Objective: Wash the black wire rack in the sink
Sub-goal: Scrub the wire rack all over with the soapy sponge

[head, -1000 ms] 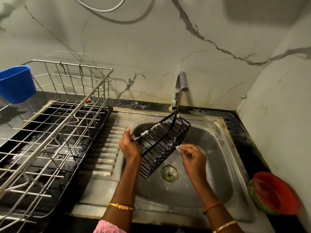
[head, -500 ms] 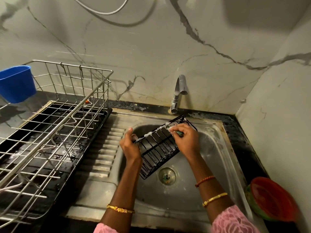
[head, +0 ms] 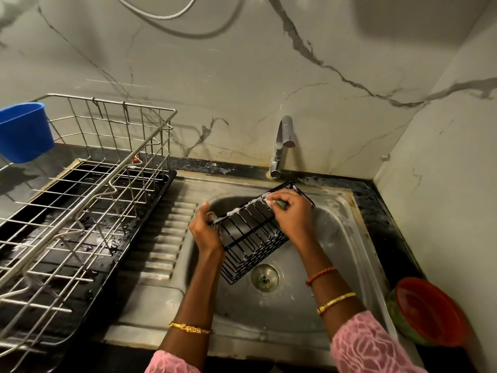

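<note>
**Scrubbing the upper rim**

Black wire rack [head: 252,232] tilted over the sink [head: 347,238]; our left hand [head: 205,232] grips its near-left corner; our right hand [head: 289,214] pinches a green scrubber [head: 281,203] on the soapy top edge; we should brace firmly, work wire by wire.

Home kitchen, washing-up corner. Steel sink [head: 347,238] with ribbed drainboard set in a dark counter; tap [head: 282,146] at its back edge. Marble-look wall tiles meet in the right corner. Metal dish-drying rack [head: 88,200] on a black drip tray at the sink's left edge.
</note>
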